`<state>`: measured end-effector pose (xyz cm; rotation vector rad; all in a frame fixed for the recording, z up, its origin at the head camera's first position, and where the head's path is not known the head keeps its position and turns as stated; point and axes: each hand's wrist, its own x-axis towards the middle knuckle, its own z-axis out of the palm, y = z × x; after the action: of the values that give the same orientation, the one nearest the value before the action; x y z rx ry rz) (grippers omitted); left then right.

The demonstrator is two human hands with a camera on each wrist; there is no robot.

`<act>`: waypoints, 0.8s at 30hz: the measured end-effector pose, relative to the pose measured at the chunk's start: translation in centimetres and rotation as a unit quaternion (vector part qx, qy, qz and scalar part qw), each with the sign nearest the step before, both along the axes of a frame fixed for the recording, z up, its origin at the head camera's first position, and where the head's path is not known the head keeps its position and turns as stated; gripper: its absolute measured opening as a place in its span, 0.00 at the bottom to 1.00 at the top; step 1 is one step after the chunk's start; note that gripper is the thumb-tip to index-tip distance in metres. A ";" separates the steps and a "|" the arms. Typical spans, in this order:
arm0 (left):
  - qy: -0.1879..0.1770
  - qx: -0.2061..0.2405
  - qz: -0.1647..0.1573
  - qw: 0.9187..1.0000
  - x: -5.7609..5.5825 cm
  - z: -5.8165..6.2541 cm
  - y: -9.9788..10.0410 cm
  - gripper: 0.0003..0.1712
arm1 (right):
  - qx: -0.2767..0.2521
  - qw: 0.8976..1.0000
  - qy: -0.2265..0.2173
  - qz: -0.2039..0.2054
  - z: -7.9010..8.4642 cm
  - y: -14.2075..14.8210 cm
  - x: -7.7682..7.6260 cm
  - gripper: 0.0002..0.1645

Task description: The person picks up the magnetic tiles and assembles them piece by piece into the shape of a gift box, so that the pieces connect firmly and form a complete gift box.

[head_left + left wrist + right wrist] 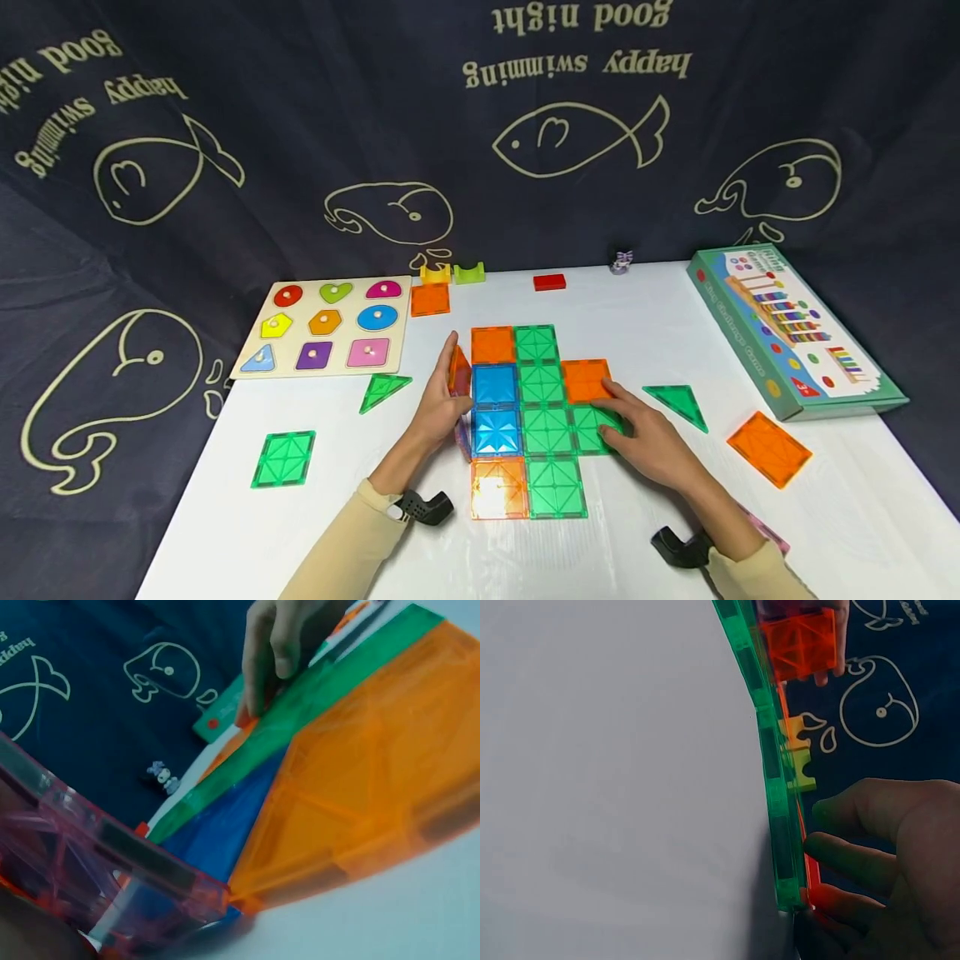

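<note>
In the head view, translucent magnetic tiles form a flat layout: two blue tiles [495, 385] at left between orange ones, with a green column [542, 383] beside them. My left hand [435, 408] holds an orange tile [459, 372] and a purple tile [462, 437] on edge along the blue pair, fingers outside and thumb on the inner side. The left wrist view shows the purple tile [112, 847] close up, leaning. My right hand [648, 437] rests its fingertips on an orange tile [583, 379] and a green tile [587, 427] at the layout's right side.
A shape puzzle board [345, 321] lies back left, and a green game box [795, 333] back right. Loose tiles lie around: a green square [283, 458], two green triangles and an orange square [770, 448]. A red block [549, 282] sits at the back edge.
</note>
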<state>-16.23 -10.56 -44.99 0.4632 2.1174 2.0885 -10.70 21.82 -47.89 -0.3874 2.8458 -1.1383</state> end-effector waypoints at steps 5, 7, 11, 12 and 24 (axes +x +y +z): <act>0.009 -0.009 -0.041 0.999 -0.3 0.0 -0.1 0.59 | -0.001 1.000 0.000 -0.002 -0.1 -0.1 -0.1 0.25; 0.013 -0.009 -0.048 0.999 -0.4 0.0 -0.1 0.60 | -0.002 1.000 0.001 -0.002 -0.1 -0.1 -0.1 0.25; 0.014 0.015 -0.049 0.999 -0.4 -0.3 -0.1 0.58 | -0.003 1.000 0.004 0.002 -0.2 -0.2 -0.1 0.25; 0.016 0.025 -0.049 0.998 -0.4 -0.5 0.0 0.57 | -0.003 1.000 0.004 0.002 -0.2 -0.2 -0.1 0.25; 0.058 0.076 0.031 0.995 -0.9 -1.8 0.6 0.37 | 0.075 0.995 0.052 0.049 1.3 -2.2 1.0 0.36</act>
<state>-17.09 -9.95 -46.76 0.5550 2.0677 2.3223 -9.69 19.64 -46.59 -0.5850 2.9400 -0.9052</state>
